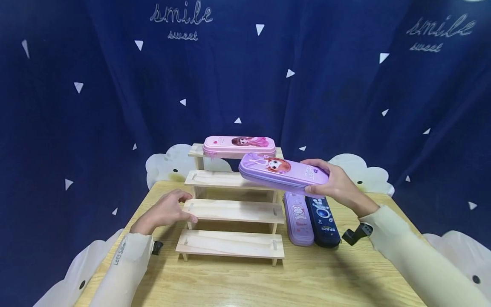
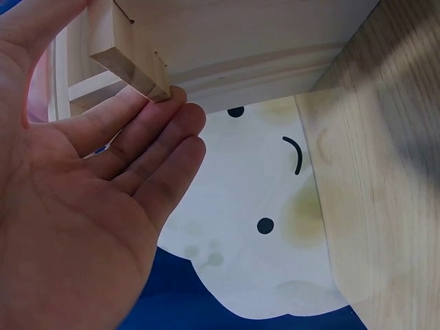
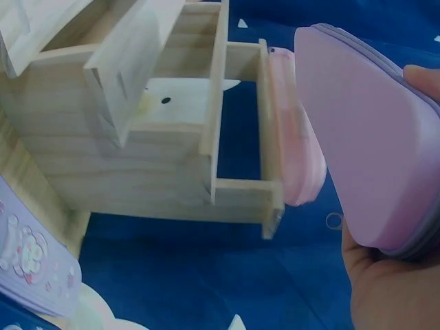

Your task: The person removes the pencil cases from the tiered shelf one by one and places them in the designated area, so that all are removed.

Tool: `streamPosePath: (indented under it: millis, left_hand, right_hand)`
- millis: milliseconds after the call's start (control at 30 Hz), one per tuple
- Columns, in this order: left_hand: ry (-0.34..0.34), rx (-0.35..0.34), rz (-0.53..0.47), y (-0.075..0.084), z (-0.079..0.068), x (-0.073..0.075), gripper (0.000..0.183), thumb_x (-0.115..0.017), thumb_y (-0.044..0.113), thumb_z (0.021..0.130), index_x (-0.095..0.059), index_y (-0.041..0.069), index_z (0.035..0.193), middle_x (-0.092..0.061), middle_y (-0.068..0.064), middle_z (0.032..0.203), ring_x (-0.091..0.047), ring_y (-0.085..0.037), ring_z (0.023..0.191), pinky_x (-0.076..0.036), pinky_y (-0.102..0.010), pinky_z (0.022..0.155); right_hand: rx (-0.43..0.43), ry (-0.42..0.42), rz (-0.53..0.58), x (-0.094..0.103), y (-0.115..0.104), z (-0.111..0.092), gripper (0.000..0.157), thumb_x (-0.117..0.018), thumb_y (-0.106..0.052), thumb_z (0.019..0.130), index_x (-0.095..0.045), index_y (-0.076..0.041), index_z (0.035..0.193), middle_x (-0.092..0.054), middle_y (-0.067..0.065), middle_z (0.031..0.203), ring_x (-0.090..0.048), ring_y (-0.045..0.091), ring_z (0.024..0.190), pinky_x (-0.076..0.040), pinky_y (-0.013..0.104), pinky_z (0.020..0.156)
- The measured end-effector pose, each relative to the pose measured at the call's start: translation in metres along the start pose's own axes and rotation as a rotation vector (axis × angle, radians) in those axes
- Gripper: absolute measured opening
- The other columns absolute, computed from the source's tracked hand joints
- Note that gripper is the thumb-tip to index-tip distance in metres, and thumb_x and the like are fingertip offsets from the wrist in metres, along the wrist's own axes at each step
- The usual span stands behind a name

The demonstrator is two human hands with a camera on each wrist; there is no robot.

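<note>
My right hand grips the right end of a purple pencil case with a red-haired doll picture, held up over the right side of a stepped wooden display rack. In the right wrist view the case's plain underside shows, with the fingers partly out of frame. At the rack's left side my left hand holds the end of the second shelf from the bottom, thumb at the front edge, fingers at the back. A pink pencil case with a doll picture lies on the top shelf.
Right of the rack, a lilac pencil case and a dark blue space pencil case lie side by side on the wooden table. Behind hangs a dark blue curtain. White cloud-shaped panels line the table.
</note>
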State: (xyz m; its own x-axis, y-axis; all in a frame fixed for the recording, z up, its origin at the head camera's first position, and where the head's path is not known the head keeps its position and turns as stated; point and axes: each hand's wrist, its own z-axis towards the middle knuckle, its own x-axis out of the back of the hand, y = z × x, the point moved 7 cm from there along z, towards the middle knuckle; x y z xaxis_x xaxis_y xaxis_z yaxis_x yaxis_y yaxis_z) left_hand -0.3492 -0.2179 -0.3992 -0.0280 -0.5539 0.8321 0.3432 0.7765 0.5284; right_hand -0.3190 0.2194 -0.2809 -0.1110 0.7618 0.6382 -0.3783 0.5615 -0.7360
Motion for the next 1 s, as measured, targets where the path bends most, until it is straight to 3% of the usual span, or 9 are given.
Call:
streamPosePath:
  millis: [500, 1000]
  left_hand:
    - [-0.01, 0.02, -0.019, 0.001, 0.002, 0.002, 0.082, -0.094, 0.045, 0.064, -0.064, -0.001, 0.125, -0.067, -0.018, 0.123, -0.06, -0.035, 0.116, -0.049, -0.053, 0.102]
    - [-0.017, 0.026, -0.036, -0.001, 0.0, -0.001, 0.087, -0.094, 0.048, 0.063, -0.063, -0.001, 0.128, -0.066, -0.019, 0.124, -0.06, -0.035, 0.117, -0.049, -0.053, 0.102]
  right_hand:
    - [0.013, 0.192, -0.065, 0.053, -0.005, -0.018, 0.061, -0.079, -0.021, 0.085, -0.056, -0.024, 0.141, -0.06, -0.001, 0.122, -0.054, 0.018, 0.104, -0.048, 0.022, 0.078]
    - [-0.093, 0.314, -0.1, 0.089, 0.024, -0.023, 0.061, -0.078, -0.031, 0.088, -0.052, -0.025, 0.144, -0.055, -0.004, 0.125, -0.05, 0.015, 0.105, -0.045, 0.017, 0.077]
